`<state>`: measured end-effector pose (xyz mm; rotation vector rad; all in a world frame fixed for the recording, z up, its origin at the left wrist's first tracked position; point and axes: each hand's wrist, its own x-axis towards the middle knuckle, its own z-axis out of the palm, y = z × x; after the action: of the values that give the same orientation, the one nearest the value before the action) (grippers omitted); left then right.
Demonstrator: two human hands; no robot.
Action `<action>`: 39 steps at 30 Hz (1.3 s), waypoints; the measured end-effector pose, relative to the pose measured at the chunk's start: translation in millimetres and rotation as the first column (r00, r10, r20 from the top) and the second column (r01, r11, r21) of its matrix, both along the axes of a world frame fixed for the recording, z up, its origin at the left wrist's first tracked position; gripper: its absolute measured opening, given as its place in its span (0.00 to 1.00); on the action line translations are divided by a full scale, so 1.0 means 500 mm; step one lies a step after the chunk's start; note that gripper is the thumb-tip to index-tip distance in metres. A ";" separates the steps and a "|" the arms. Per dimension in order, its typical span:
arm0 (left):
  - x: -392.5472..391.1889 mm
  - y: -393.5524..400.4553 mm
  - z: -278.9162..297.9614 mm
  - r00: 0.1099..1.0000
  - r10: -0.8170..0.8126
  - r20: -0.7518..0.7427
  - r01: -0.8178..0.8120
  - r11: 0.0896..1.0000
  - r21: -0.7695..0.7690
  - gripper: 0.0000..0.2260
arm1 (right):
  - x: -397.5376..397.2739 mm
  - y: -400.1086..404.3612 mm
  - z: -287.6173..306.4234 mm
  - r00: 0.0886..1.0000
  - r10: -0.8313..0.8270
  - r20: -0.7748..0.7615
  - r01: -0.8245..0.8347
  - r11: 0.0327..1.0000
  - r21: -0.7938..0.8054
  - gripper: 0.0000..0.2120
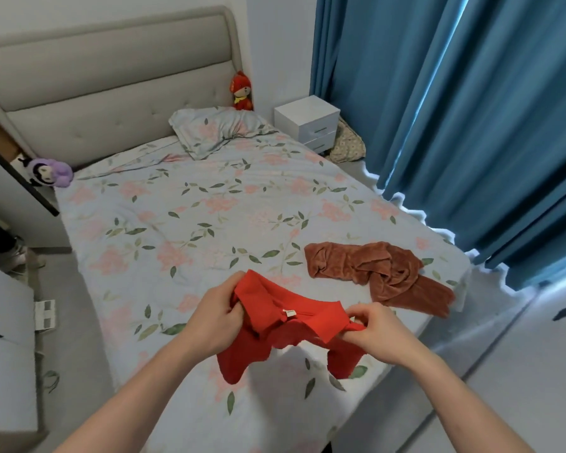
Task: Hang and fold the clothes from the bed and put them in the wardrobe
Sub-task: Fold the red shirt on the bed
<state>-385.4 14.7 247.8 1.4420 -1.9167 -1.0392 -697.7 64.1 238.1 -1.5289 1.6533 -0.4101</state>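
Note:
A small red collared shirt hangs above the foot of the bed, collar up with a white label showing. My left hand grips its left shoulder, and my right hand pinches the right shoulder. The sleeves dangle below. A crumpled rust-brown velvet garment lies on the floral sheet to the right, beyond my right hand.
A floral pillow lies at the grey headboard, with a red doll behind it and a purple plush toy at the bed's left edge. A white nightstand and blue curtains stand right. White cabinet surfaces flank me.

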 end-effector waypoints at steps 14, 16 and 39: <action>0.316 0.124 0.030 0.977 -0.162 0.135 0.172 0.983 -0.061 0.15 | 0.314 0.236 0.055 0.815 -0.220 0.536 0.410 0.872 -0.267 0.08; 0.337 0.128 0.021 0.977 -0.169 0.129 0.165 0.985 0.040 0.21 | 0.328 0.238 0.065 0.797 -0.217 0.564 0.437 0.852 -0.290 0.09; 0.514 0.035 -0.095 0.898 -0.348 0.269 0.326 0.937 0.124 0.14 | 0.447 0.244 -0.010 0.773 -0.418 0.478 0.593 0.744 -0.307 0.10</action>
<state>-128.4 32.3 200.5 1.3917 -2.4286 -1.1120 -474.2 186.0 233.0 -1.1450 1.7134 -1.3912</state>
